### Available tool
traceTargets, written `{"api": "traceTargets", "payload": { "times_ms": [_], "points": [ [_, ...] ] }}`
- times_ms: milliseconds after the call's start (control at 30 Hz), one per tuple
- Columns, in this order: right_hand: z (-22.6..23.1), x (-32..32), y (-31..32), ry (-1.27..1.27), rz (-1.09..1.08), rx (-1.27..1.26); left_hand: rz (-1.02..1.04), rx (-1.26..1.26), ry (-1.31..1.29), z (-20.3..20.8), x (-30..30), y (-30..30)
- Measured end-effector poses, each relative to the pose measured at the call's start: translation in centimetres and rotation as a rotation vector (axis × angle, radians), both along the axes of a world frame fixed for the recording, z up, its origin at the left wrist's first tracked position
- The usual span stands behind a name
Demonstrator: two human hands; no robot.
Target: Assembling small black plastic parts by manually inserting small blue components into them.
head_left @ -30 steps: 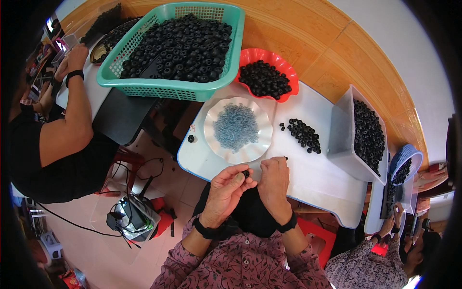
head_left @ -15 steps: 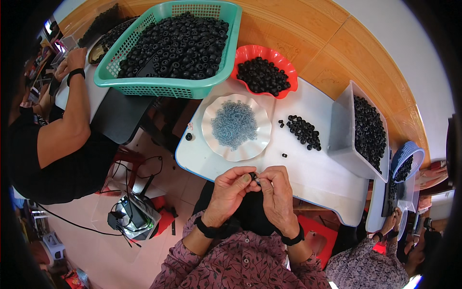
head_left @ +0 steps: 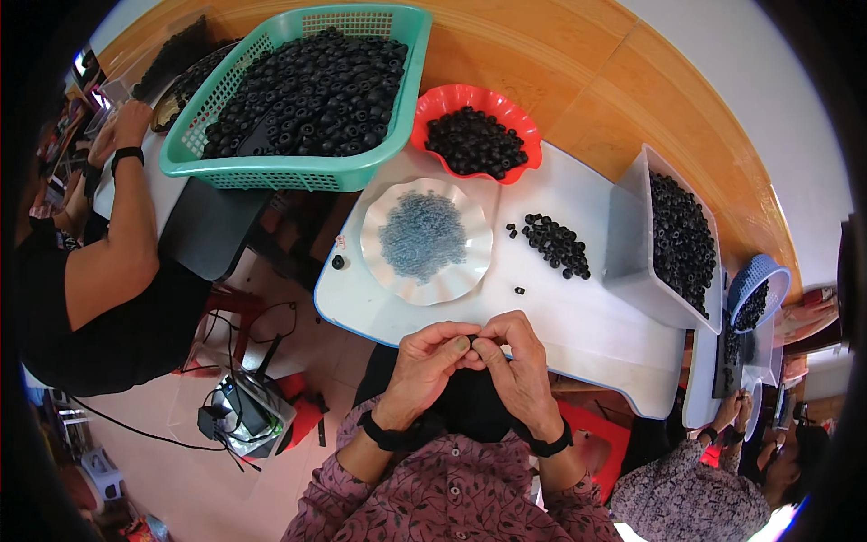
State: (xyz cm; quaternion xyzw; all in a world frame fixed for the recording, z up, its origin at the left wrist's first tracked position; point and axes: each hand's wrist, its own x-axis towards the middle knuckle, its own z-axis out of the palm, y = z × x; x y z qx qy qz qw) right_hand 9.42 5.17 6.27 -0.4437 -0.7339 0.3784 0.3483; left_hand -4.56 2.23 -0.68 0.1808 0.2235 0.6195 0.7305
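Just off the table's front edge, both of my hands meet over a small black ring-shaped part (head_left: 472,338), mostly covered by fingertips. My left hand (head_left: 420,369) pinches it between thumb and forefinger. From the other side, the thumb and fingers of my right hand (head_left: 518,372) press on it. Beyond the hands stands a white wavy-rimmed plate (head_left: 373,210) heaped with small clear bluish pieces (head_left: 423,237). To the plate's right lies a loose pile of small black parts (head_left: 554,245), and one stray black part (head_left: 519,291) sits nearer to me.
A green basket (head_left: 298,169) and a red wavy bowl (head_left: 534,155) hold black parts at the back. On the right stand a translucent bin (head_left: 629,242) and a blue basket (head_left: 757,273). Co-workers sit on both sides; one bare arm (head_left: 131,226) shows at left.
My right thumb has moved in against the left one, and the fingertips now cover more of the black part. The whole view has shifted slightly.
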Motion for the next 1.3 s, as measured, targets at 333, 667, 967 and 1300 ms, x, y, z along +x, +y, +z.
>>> {"api": "traceTargets", "payload": {
  "times_ms": [333, 667, 967, 1300],
  "points": [
    [-3.7, 3.3, 2.2, 0.0, -0.215, -0.014, -0.068, -0.016, -0.177, -0.6, 0.3, 0.6],
    [-6.0, 3.8, 4.9, -0.361, -0.418, 0.252, -0.071, -0.044, -0.266, -0.9, 0.4, 0.7],
    [-1.8, 1.9, 1.0, -0.086, -0.229, 0.028, -0.056, -0.067, -0.194, -0.1, 0.5, 0.8],
    [-0.6, 2.0, 0.0, 0.113, -0.122, -0.069, -0.078, -0.037, -0.213, 0.4, 0.7, 0.7]
  ]
}}
